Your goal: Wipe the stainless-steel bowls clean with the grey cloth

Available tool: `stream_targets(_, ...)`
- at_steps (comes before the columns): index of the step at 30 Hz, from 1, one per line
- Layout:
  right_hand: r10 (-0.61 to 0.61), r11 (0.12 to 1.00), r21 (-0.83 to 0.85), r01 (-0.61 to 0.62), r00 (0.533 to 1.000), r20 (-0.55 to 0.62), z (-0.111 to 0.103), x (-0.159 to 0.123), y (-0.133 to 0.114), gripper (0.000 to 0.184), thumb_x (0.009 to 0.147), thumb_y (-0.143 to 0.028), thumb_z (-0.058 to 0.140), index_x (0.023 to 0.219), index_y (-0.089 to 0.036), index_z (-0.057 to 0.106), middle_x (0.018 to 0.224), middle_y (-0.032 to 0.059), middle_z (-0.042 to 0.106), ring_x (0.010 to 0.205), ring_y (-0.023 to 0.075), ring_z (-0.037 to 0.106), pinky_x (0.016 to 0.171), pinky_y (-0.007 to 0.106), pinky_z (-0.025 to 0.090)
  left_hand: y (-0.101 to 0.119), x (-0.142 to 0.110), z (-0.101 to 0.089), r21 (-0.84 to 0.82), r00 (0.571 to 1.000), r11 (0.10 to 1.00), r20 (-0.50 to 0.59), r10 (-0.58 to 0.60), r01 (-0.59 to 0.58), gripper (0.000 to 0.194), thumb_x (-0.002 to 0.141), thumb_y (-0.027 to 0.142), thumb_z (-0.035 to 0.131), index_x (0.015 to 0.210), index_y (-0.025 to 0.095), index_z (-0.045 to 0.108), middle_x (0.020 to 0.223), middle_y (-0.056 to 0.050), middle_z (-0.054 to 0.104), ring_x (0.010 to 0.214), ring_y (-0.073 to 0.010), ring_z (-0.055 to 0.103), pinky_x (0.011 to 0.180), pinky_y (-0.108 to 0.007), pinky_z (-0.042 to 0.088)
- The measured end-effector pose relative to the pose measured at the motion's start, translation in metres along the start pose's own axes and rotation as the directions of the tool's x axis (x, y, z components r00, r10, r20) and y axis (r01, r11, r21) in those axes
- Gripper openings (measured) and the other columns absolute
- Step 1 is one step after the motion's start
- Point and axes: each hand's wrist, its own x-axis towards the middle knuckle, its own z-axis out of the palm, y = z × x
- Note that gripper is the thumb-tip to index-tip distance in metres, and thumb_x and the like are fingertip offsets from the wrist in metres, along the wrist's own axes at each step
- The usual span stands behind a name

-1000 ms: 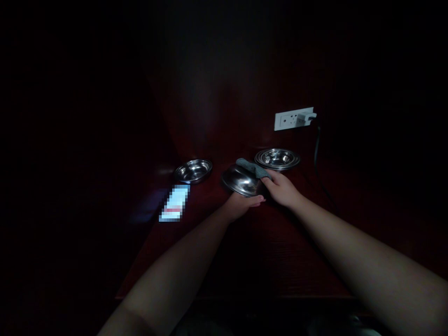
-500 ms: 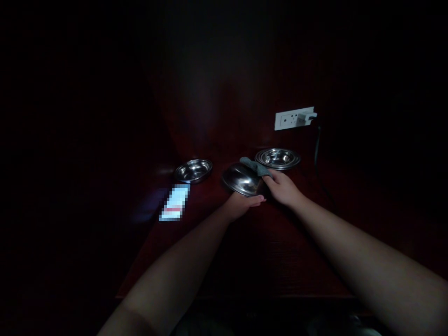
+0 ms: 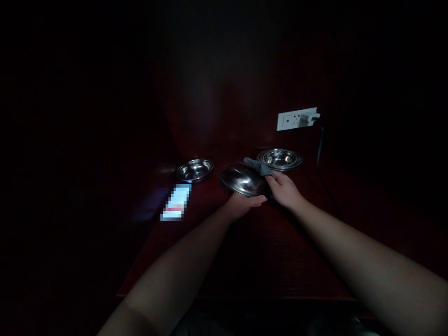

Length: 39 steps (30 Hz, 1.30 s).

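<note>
A shiny metal bowl [image 3: 244, 180] is tilted with its rounded underside facing up toward me. My left hand [image 3: 245, 205] grips its near rim from below, thumb along the edge. In my right hand [image 3: 284, 189] is a bunched grey-green cloth [image 3: 259, 166], pressed against the bowl's right side; those fingers are closed and partly hidden. Behind my right hand lies a stack of metal dishes [image 3: 279, 159]. Another metal dish [image 3: 195, 170] rests face up on the left.
A lit, pixelated screen [image 3: 176, 202] lies near the left edge of the dark red table [image 3: 273, 266]. On the back wall is a white power socket [image 3: 297, 119] with a plug, its cable [image 3: 319, 149] hanging down at the right. Surroundings are very dark.
The cloth has shifted slightly to the right along the bowl with my right hand. The bowl is turned a little, and my left hand keeps its hold.
</note>
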Motion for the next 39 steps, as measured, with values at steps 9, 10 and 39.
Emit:
stream_targets(9, -0.165, 0.977, 0.145, 0.154, 0.984, 0.063, -0.001, -0.004, -0.009, 0.035, 0.09, -0.035, 0.042, 0.109, -0.02, 0.067, 0.104, 0.006, 0.07, 0.098, 0.0253, 0.063, 0.09, 0.043, 0.048, 0.001, 0.0, -0.001, -0.027, 1.0, 1.0, -0.03, 0.001, -0.002, 0.06, 0.062, 0.02, 0.08, 0.117, 0.019, 0.055, 0.115, -0.01, 0.063, 0.1, -0.0205, 0.063, 0.094, -0.045, 0.048)
stream_targets(10, -0.199, 0.967, 0.178, 0.183, 0.977, 0.077, -0.001, -0.005, -0.011, 0.035, 0.09, -0.035, 0.043, 0.113, -0.021, 0.066, 0.109, 0.0058, 0.069, 0.103, 0.0253, 0.062, 0.094, 0.045, 0.046, 0.001, 0.0, -0.001, -0.024, 1.0, 1.0, -0.027, 0.003, -0.003, 0.061, 0.062, 0.019, 0.08, 0.117, 0.019, 0.054, 0.115, -0.01, 0.063, 0.101, -0.0204, 0.062, 0.094, -0.046, 0.047)
stream_targets(39, -0.376, 0.913, 0.227, 0.34, 0.916, 0.139, -0.003, -0.006, -0.02, 0.036, 0.087, -0.026, 0.05, 0.12, -0.024, 0.064, 0.132, 0.0053, 0.058, 0.125, 0.0244, 0.051, 0.11, 0.046, 0.035, -0.002, 0.004, 0.0, 0.075, 0.988, 0.987, 0.065, 0.139, -0.144, 0.054, 0.062, 0.017, 0.076, 0.113, 0.015, 0.057, 0.102, -0.008, 0.066, 0.089, -0.0165, 0.061, 0.084, -0.035, 0.048)
